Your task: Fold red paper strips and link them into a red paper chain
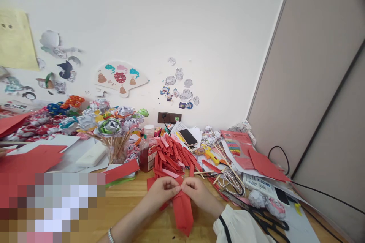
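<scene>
Close to the front of the wooden table, a folded strip of red paper (183, 214) hangs down from my fingers, its lower end pointed. My left hand (164, 191) pinches the top of it between thumb and forefinger. Right beside it, my right hand (201, 193) pinches the same paper, and the two thumb tips nearly touch. Just beyond my hands lies a pile of folded red paper strips (172, 155) with a few pink ones among them. Part of the folded paper's upper end is hidden behind my fingers.
Left of the pile stand a bottle with red contents (147, 152) and a jar of paper flowers (115, 148). A phone (188, 137), a yellow glue gun (211, 155), bead strings (230, 182) and black-handled scissors (269, 220) lie rightward. Red sheets (31, 159) cover the left side.
</scene>
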The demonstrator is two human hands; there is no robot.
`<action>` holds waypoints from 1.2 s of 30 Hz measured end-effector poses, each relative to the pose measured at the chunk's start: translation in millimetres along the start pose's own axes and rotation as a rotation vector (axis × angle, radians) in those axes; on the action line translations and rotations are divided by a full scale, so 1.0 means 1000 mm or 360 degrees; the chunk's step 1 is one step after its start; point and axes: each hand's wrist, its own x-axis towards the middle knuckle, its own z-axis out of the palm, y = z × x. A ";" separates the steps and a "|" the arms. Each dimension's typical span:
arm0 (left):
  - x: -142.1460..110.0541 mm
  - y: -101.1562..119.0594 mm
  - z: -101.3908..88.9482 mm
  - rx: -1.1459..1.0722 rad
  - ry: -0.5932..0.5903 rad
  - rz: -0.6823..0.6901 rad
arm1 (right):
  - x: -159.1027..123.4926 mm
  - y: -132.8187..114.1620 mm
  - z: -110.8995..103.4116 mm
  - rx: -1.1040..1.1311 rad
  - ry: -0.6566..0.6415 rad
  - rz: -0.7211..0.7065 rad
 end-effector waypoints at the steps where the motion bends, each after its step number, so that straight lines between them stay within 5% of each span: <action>1: 0.000 0.000 -0.001 0.0005 -0.0010 0.0002 | 0.000 0.000 0.000 0.0007 0.0001 0.0006; 25: 0.003 -0.014 0.001 0.0306 -0.0079 -0.0026 | 0.000 0.006 0.001 -0.0031 -0.0069 -0.0024; 31: 0.010 -0.009 -0.008 0.0060 0.0271 0.0201 | 0.002 0.012 -0.010 0.0081 0.0168 0.0106; 36: 0.014 -0.007 -0.014 -0.0037 0.0455 0.0268 | 0.007 0.015 -0.013 0.0367 0.0125 0.0105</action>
